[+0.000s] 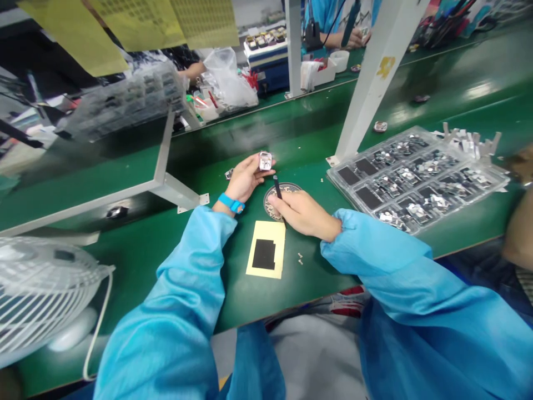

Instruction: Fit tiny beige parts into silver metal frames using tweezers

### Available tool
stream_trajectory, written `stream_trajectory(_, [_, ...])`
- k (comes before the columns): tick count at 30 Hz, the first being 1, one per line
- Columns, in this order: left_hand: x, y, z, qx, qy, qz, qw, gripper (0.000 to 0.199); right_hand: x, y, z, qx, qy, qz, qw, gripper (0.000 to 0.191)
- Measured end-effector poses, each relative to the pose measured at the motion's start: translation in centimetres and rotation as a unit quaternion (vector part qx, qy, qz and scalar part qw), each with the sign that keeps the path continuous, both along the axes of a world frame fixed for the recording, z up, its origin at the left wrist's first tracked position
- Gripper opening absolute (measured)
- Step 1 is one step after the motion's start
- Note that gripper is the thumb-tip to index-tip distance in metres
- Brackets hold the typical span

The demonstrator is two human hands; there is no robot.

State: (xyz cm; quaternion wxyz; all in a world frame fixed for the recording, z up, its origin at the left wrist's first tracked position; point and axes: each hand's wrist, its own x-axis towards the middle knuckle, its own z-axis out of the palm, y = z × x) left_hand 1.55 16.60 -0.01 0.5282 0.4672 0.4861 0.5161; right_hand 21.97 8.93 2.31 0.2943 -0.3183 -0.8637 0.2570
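The left hand (245, 179) pinches a small square metal part (265, 161) at its edges. The right hand (302, 214) has its fingers (278, 200) closed around a slim black tool (277, 186), tip hidden, over a round dish (288, 188) of tiny pieces on the glossy green surface (320, 283).

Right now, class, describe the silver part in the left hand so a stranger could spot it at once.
On the green workbench, find the left hand with its blue wristband. Held up in its fingers is a small square silver part, unlike those lying in the clear plastic tray to the right.
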Motion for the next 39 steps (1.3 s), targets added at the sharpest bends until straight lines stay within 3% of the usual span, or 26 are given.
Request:
stream_trajectory(4, [-2.0,-7.0,0.5,-0.043,-0.072,-0.023,0.996,0.038,-0.3,-0.8,-0.7,0.062,-0.085,-0.013,0.994,0.043])
stream_trajectory(7, [-3.1,-11.3,0.4,-0.072,-0.091,-0.008,0.993,0.035,-0.6,-1.2,-1.3,0.066,-0.080,-0.012,0.995,0.043])
stream_trajectory(12, [-3.5,-15.4,0.4,-0.074,-0.068,0.020,0.995,0.040,-0.5,-0.9,-1.4,0.010,0.006,0.012,1.000,0.038])
stream_trajectory(16, [-3.2,-16.4,0.4,-0.045,0.002,0.030,0.999,0.045,-0.6,-0.7,-1.3,-0.121,0.141,0.042,0.982,0.024])
stream_trajectory(19, [-3.2,-16.7,0.5,-0.037,0.058,0.035,0.997,0.042,-0.9,-1.3,-1.3,-0.176,0.131,0.090,0.971,0.019])
stream_trajectory(22, [-3.3,-16.9,0.6,-0.039,0.077,0.035,0.996,0.035,-1.2,-2.1,-1.7,-0.180,0.097,0.110,0.973,0.016])
stream_trajectory(29, [-2.2,-17.7,-0.5,-0.069,0.116,-0.069,0.988,0.028,-1.1,-2.2,-2.4,-0.184,0.082,0.071,0.977,0.018])
stream_trajectory(39, [-2.0,-17.8,-1.0,-0.080,0.112,-0.052,0.989,0.030,-1.0,-2.2,-2.1,-0.205,0.082,0.078,0.972,0.015])
